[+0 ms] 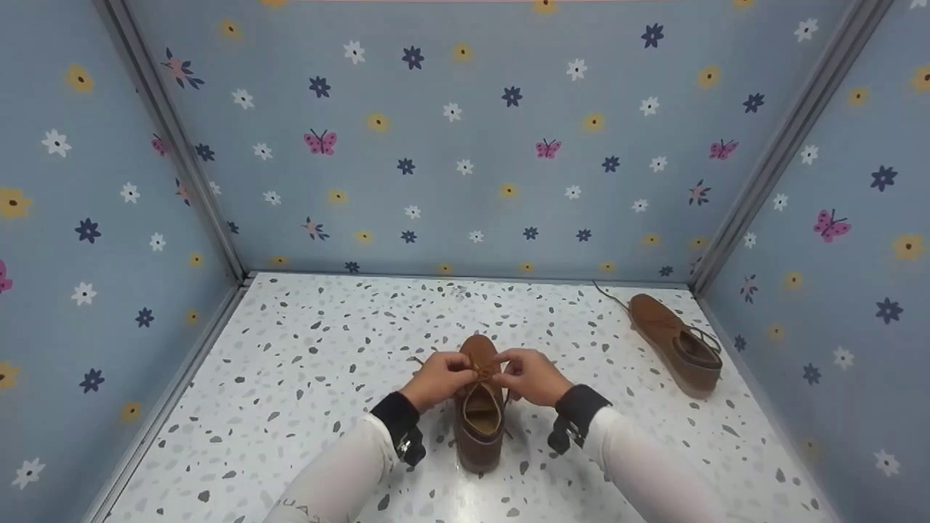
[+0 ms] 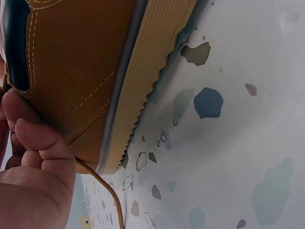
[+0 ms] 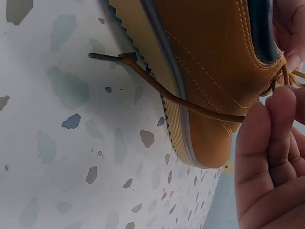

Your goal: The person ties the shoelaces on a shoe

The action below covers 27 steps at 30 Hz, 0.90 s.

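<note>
A brown lace-up shoe [image 1: 480, 452] stands upright on the speckled surface, toe pointing away from me. Over its laces my left hand [image 1: 438, 379] and right hand [image 1: 536, 378] face each other, thumb and fingertips pinched. In the left wrist view, a brown shoelace [image 2: 108, 191] trails down from beneath the left hand, beside the toe. The right wrist view shows another lace end [image 3: 183, 102] running from the right fingers across the shoe's side to a dark tip [image 3: 102, 57] over the sole edge. A lace knot [image 3: 283, 76] sits between the hands, partly hidden by fingers.
A matching brown shoe [image 1: 665, 338] stands at the right, one lace [image 1: 610, 293] stretched out toward the back wall. Blue flowered panels [image 1: 465, 145] enclose the white speckled surface [image 1: 305, 407] at the back and both sides, with grey metal posts [image 1: 792, 145] at the corners.
</note>
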Motion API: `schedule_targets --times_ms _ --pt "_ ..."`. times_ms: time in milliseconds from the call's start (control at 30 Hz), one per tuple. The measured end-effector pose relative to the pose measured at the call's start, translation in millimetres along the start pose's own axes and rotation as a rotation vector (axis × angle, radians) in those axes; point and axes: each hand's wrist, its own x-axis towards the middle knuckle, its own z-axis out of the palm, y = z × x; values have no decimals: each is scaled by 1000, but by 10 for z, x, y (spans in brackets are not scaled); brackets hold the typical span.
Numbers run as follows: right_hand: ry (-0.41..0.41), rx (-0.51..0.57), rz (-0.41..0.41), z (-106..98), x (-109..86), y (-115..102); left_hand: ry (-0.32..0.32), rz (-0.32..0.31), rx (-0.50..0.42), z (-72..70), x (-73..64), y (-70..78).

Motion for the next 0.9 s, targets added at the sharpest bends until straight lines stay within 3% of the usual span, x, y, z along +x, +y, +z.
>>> schedule_targets --times_ms 233,467,733,900 --pt "16 -32 -11 31 43 -26 2 28 57 -12 4 -9" --pt "65 -52 -23 73 67 -44 20 123 147 -34 6 -44" --pt "154 -155 -96 133 95 -40 26 163 198 -42 4 -71" --pt "174 -171 -82 155 101 -29 33 179 206 -35 -4 -77"
